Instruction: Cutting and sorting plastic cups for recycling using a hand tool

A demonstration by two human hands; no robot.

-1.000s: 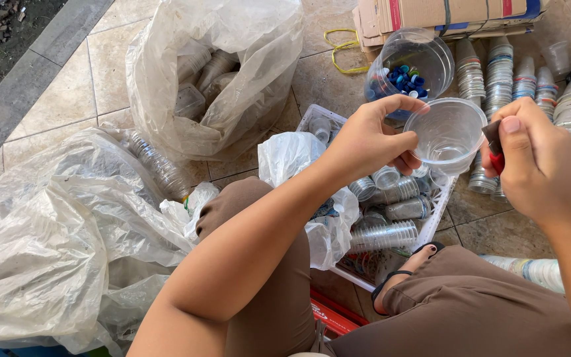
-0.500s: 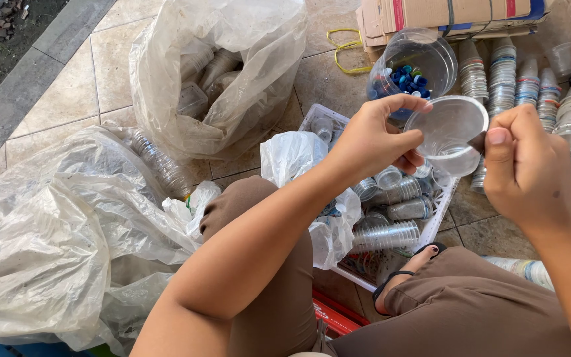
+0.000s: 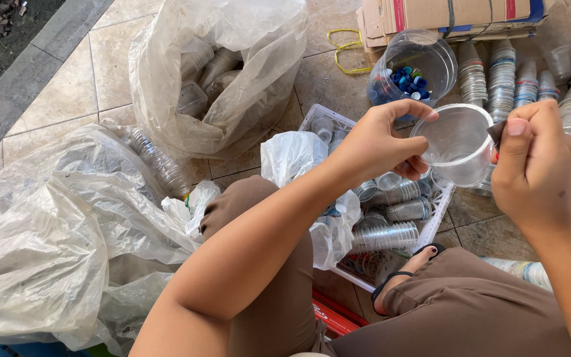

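My left hand (image 3: 381, 142) grips a clear plastic cup (image 3: 456, 145) by its rim, tilted with the mouth toward me. My right hand (image 3: 530, 165) is closed around a small tool with a red part, its tip touching the cup's rim on the right side. Both hands hover above a white plastic crate (image 3: 338, 119) that holds several flattened clear cups (image 3: 388, 235).
Stacks of clear cups (image 3: 503, 73) stand at the upper right by a cardboard box (image 3: 457, 13). A clear container of blue bottle caps (image 3: 408, 79) sits behind the crate. Large clear bags of plastic bottles (image 3: 219, 73) lie left and behind on the tiled floor.
My right hand has closed in on the cup's rim with the tool. The cup has tilted slightly in my left hand.
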